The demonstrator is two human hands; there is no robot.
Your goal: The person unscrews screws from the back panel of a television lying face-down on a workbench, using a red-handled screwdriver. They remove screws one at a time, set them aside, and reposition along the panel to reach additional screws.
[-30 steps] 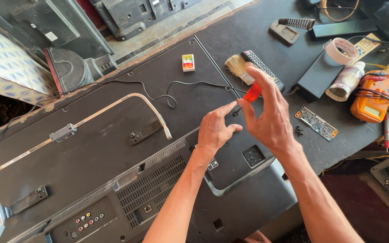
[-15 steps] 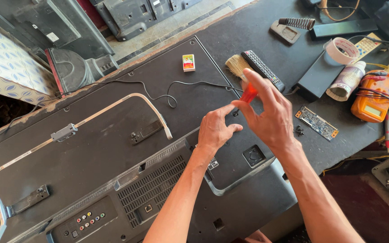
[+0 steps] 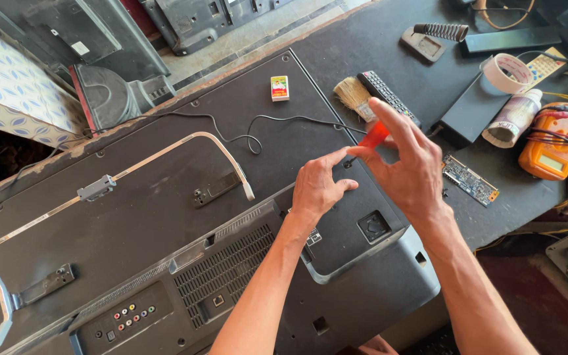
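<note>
Over the near right of the television back (image 3: pixel 165 217), my left hand (image 3: pixel 317 187) pinches the screwdriver tip; my right hand (image 3: pixel 409 167) grips its red handle (image 3: pixel 374 136). I'd keep the shaft upright, pressing steadily. Farther off lies the remote (image 3: pixel 389 98).

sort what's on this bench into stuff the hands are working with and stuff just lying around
In hand: red-handled screwdriver, held by the right hand and steadied by the left hand, over the television back panel.

Lying about: matchbox, brush, remote control, tape roll, orange multimeter, small circuit board.
</note>
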